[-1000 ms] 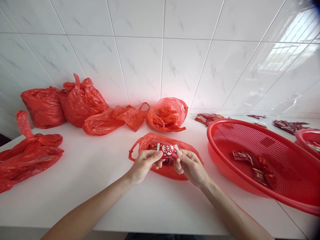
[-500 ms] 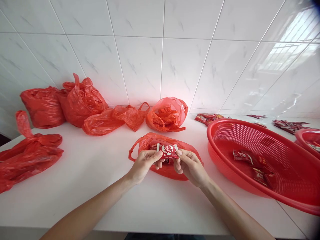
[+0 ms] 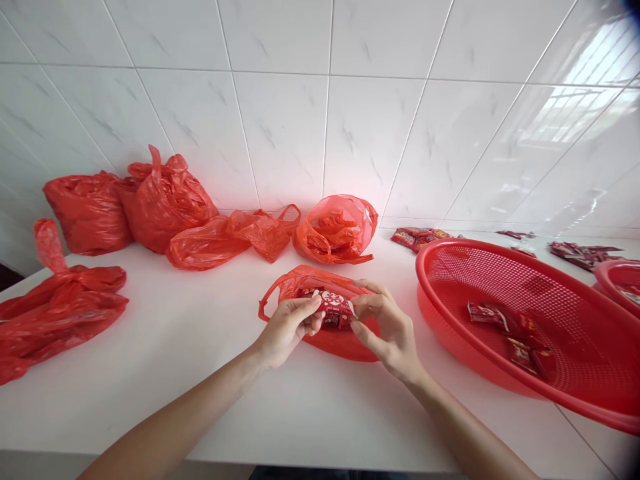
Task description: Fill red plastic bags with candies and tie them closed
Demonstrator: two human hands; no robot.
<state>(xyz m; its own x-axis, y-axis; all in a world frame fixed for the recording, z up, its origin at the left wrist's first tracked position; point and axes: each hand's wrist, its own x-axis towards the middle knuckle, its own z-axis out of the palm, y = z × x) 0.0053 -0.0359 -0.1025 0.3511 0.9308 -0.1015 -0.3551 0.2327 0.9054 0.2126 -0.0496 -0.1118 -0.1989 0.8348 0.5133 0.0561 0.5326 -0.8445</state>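
Between thumb and fingers, my left hand (image 3: 290,325) pinches the left end of a small red and white candy packet (image 3: 336,303) printed with a white heart-like patch. My right hand (image 3: 387,327) is at the packet's right end with thumb and fingers spread apart; whether a fingertip still touches the wrapper is hard to see. Both hands are over an opened red plastic bag (image 3: 320,275) that lies on the white counter (image 3: 210,373). More small dark red packets (image 3: 306,292) show inside the bag, partly hidden by my left hand and the held packet.
A red perforated basket (image 3: 470,250) with several packets stands to the right, another red basket (image 3: 613,270) beyond. Loose packets (image 3: 583,253) lie along the tiled wall. Filled red bags (image 3: 170,200) stand back left, a knotted bag (image 3: 65,307) nearer. Crumpled bags (image 3: 340,230) lie behind my hands.
My right hand has opened its pinch on the packet's right end, its fingers lifting and spreading. The packet tilts down to the right, its left end staying in my left hand.
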